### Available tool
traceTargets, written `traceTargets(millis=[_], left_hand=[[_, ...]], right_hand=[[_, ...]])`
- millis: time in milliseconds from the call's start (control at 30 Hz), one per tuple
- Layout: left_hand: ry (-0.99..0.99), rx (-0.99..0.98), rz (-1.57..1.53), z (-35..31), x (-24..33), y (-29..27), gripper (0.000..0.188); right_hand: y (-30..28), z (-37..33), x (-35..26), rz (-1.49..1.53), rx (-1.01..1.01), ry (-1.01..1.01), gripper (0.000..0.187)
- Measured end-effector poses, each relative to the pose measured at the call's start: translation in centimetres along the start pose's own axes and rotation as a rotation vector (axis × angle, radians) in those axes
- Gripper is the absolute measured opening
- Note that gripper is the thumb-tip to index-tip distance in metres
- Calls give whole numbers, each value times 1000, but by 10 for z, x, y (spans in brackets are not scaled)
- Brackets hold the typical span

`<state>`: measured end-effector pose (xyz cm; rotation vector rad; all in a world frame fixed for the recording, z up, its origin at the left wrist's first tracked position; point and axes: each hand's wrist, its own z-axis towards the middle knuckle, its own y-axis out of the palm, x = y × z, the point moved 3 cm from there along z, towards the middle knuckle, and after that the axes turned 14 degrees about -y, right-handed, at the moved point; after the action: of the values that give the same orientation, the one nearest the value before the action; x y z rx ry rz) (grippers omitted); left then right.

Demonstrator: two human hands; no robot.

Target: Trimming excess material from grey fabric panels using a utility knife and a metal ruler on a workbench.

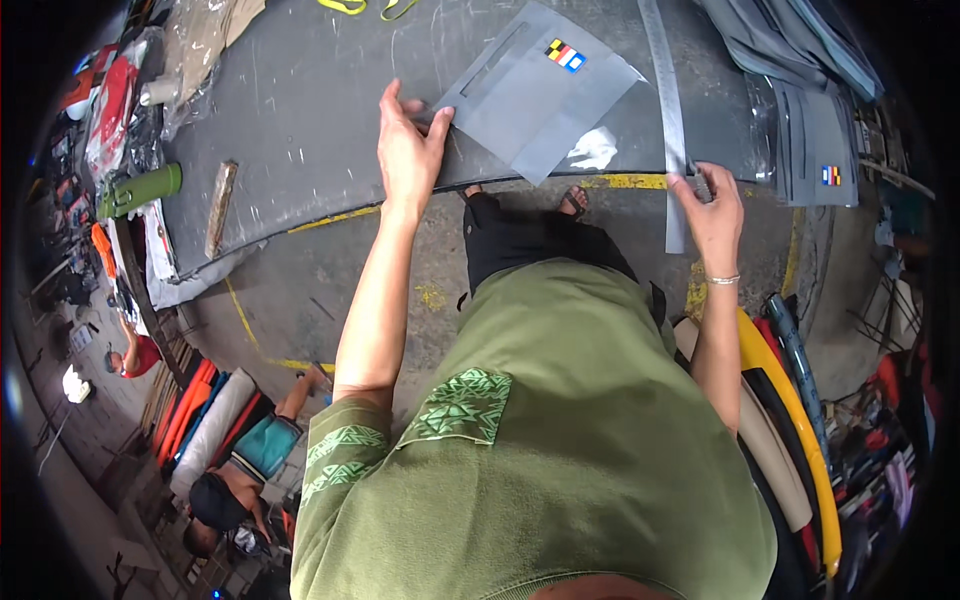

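A flat grey fabric panel (545, 95) lies on the dark worktable, with a small patch of coloured flags (566, 55) and a long narrow slot or strip near one edge. My left hand (408, 155) is at its left corner, thumb tip at the edge and fingers apart. A long metal ruler (665, 100) lies to the right of the panel and juts past the table's near edge. My right hand (712, 210) is curled at the ruler's near part, thumb over its edge. A small dark bit shows by the fingertips; what it is, I cannot tell.
Stacked grey panels (815, 140) hang over the table's right end. A wooden stick (220, 210) and a green cylindrical case (145, 190) are at the left. Yellow-handled scissors (345, 5) lie at the far edge. Rolls of material (790, 440) stand right; people (235, 490) are behind left.
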<state>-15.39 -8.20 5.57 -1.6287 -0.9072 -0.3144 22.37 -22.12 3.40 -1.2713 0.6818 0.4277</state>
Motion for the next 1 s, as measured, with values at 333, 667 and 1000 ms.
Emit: traceTargets(millis=[333,667,1000], left_hand=[[398,-17,340,-5,-32,22,53],[541,-199,307,1,3,45,70],[597,-257,145,-1,29,67,76]], right_hand=[[1,-16,-8,-62,-40,129,57],[-33,-56,-7,45,41,0,58],[51,-61,-76,231,16,-172,65]])
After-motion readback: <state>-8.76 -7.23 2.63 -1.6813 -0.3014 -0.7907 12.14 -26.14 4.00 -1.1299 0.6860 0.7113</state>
